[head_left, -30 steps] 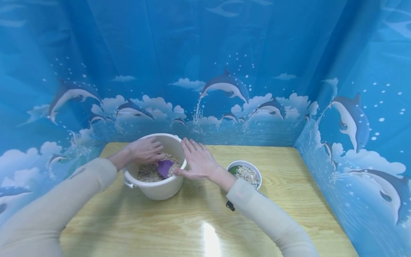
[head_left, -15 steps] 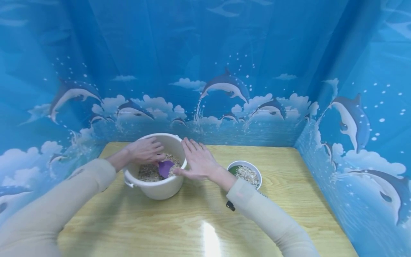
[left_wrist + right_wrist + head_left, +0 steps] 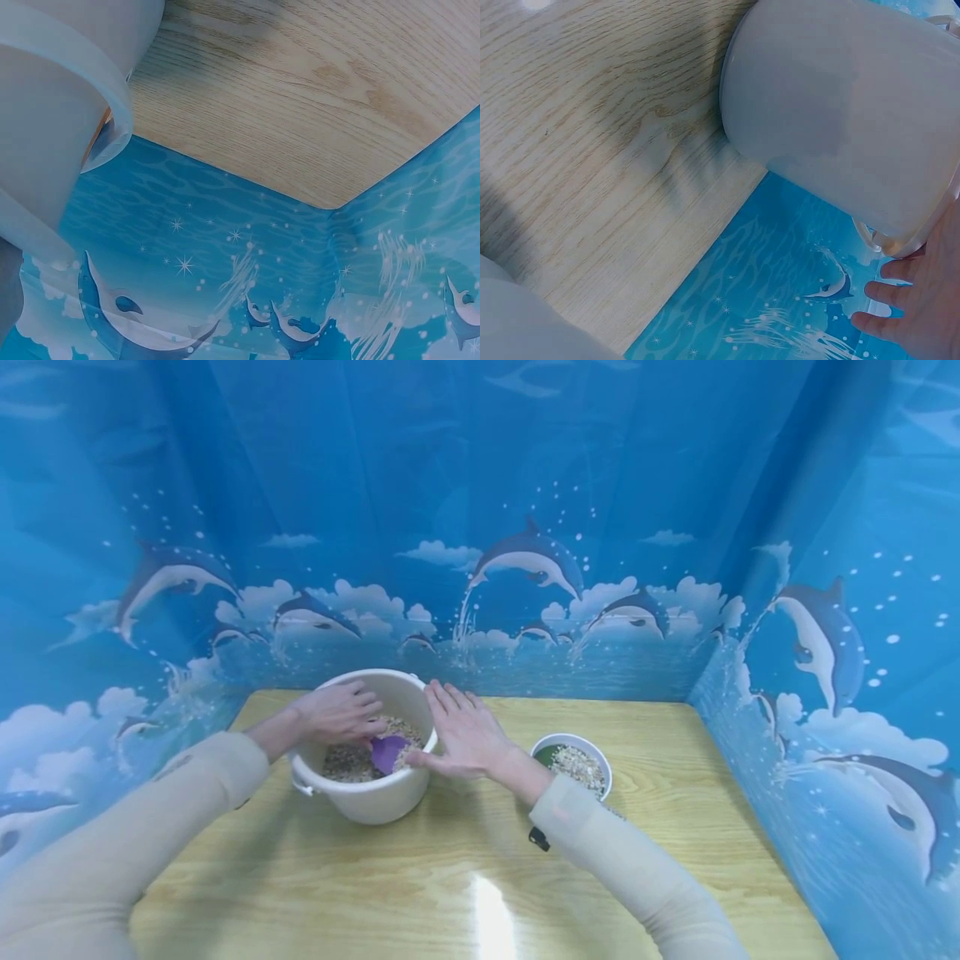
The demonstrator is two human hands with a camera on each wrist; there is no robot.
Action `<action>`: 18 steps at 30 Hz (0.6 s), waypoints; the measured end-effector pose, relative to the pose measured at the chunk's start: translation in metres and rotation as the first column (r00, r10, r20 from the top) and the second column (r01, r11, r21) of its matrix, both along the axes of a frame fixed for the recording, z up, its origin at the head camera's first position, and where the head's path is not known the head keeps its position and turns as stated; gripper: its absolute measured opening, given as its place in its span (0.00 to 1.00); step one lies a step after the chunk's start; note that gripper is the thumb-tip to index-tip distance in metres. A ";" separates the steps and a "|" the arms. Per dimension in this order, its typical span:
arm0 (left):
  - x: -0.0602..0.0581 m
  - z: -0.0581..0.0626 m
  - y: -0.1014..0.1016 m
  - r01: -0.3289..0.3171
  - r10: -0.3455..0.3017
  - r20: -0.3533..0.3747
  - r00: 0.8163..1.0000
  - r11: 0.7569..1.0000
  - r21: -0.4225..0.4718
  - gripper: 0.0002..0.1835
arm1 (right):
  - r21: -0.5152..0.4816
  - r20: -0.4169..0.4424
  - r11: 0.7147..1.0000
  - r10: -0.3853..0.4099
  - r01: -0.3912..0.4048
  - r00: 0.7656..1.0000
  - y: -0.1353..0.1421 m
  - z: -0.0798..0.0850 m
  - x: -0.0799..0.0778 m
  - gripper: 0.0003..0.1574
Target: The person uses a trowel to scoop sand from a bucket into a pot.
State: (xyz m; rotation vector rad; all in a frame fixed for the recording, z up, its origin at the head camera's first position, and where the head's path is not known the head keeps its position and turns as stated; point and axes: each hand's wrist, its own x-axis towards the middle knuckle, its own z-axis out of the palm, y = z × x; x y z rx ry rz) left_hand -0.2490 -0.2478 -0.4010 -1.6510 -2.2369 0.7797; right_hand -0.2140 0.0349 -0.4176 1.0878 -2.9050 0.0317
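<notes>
In the head view a white bucket (image 3: 375,806) stands at the left of the table, partly filled with pale mixed grain (image 3: 348,764). My left hand (image 3: 341,714) reaches down inside it, fingers curled at the end of a purple scoop (image 3: 387,754). The scoop's handle is hidden under that hand, and its bowl lies in the grain near the right wall. My right hand (image 3: 468,739) rests on the bucket's right rim with straight, spread fingers. The right wrist view shows this hand's fingers (image 3: 896,296) beside the rim and the bucket's side (image 3: 840,112).
A white bowl (image 3: 534,747) with pale grain (image 3: 577,768) and a green piece (image 3: 545,756) stands right of the bucket, partly behind my right forearm. Blue dolphin-printed sheeting (image 3: 480,568) encloses the wooden table (image 3: 420,877) at the back and sides.
The purple scoop has shifted very slightly to the right in the grain. Both hands keep nearly the same place on and in the bucket.
</notes>
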 end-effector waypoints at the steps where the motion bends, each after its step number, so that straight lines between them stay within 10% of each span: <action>1: 0.000 0.000 0.000 0.001 -0.001 0.002 1.000 1.000 0.002 0.19 | -0.002 0.003 1.000 0.001 -0.001 1.000 0.000 0.000 0.000 0.80; 18: 0.000 0.003 0.000 -0.002 0.002 -0.001 1.000 1.000 -0.007 0.20 | -0.001 0.005 1.000 -0.015 0.015 1.000 -0.001 0.001 0.001 0.72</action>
